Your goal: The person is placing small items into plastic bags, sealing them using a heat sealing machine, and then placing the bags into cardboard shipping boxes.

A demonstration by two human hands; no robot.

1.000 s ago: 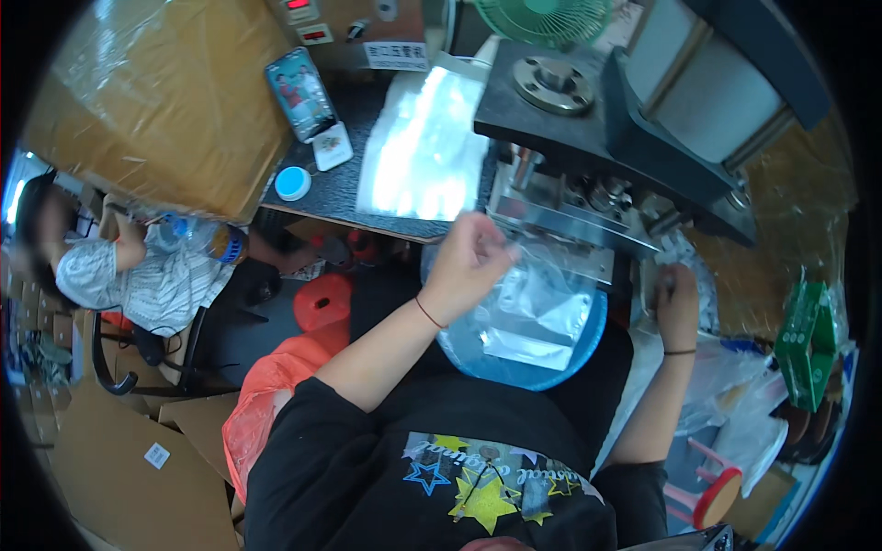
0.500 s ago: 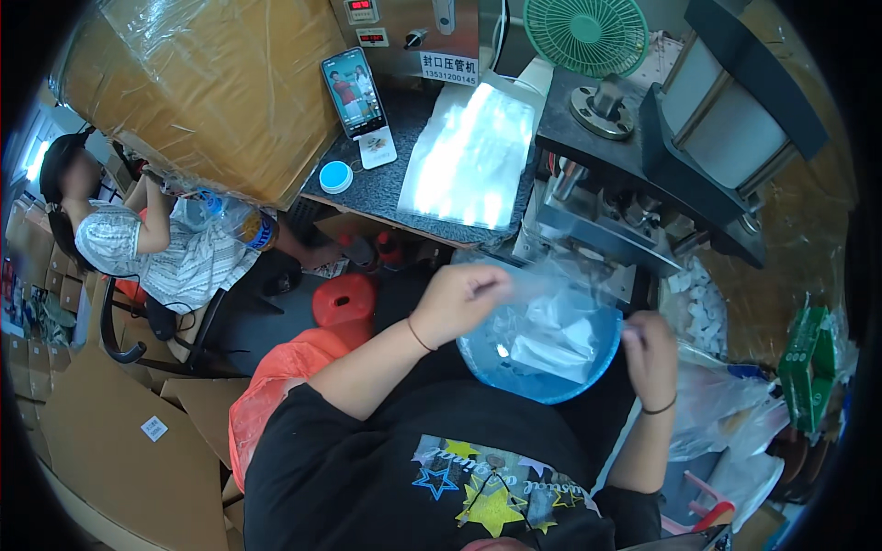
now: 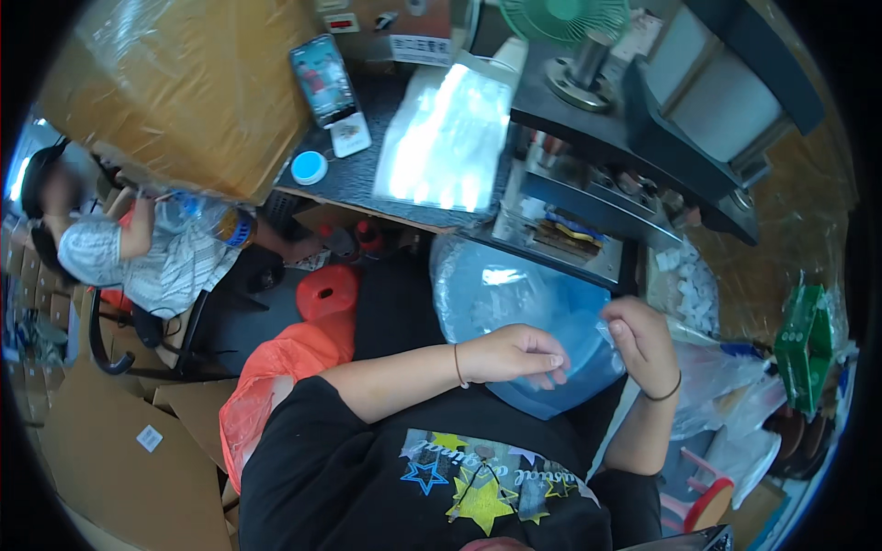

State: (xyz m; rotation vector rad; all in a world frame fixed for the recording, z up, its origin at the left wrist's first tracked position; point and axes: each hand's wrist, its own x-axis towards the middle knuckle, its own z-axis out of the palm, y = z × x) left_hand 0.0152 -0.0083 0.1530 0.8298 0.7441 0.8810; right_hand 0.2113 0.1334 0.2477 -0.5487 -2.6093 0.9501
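Basin (image 3: 547,402) in use, press (image 3: 588,133) untouched

From my end of the link, I logged both hands low, at the basin in front of the lap. The left hand (image 3: 524,356) hung over its near part, half-curled, thumb close to the fingers. Nothing showed in it, and I could not tell whether the tips met. The right hand (image 3: 643,340) was at the right rim, thumb and forefinger drawn close together. A glint of clear film (image 3: 607,334) lay by those tips; pinched or just beside them, I could not tell.

More clear plastic (image 3: 496,289) lay in the basin, mostly on its left side. Just beyond the basin, the press had a yellow and blue strip (image 3: 574,231) in its gap; neither hand touched it. White scraps (image 3: 684,280) were heaped right of the press. Silvery pouches (image 3: 441,138) lay on the table (image 3: 372,188), with the phone (image 3: 323,81) and the blue-topped tub (image 3: 309,167) to their left.

I judged the step in hand as sorting or settling plastic at the basin, between uses of the press. The next move, as I read it, called for a sure pinch on one thin layer, the left hand spreading or steadying it, and fingers well out of the press gap. Film clinging to film looked the likeliest snag.
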